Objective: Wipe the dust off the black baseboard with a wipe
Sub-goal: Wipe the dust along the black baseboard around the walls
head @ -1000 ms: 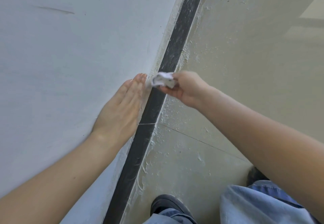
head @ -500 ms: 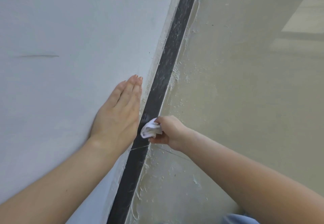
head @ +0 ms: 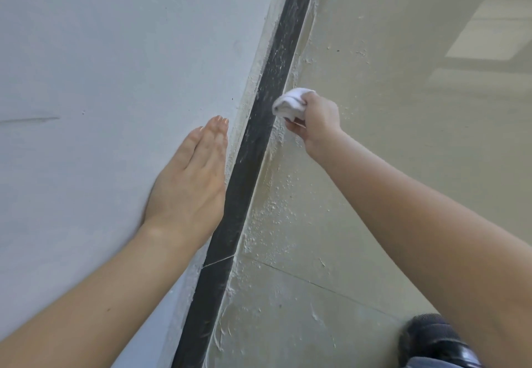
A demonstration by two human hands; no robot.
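The black baseboard [head: 244,171] runs diagonally from the bottom middle to the top right, between the pale wall and the floor, and carries white dusty streaks. My right hand [head: 316,122] grips a crumpled white wipe [head: 289,102] and presses it against the baseboard's floor-side edge. My left hand [head: 190,183] lies flat on the wall with straight fingers, just left of the baseboard and below the wipe.
The pale grey wall [head: 100,79] fills the left side. The beige floor [head: 388,65] on the right is spattered with white plaster specks near the baseboard. A black shoe [head: 431,341] shows at the bottom right corner.
My right hand slid the wipe down the baseboard towards me, then back up and away along it. My left hand stayed flat on the wall.
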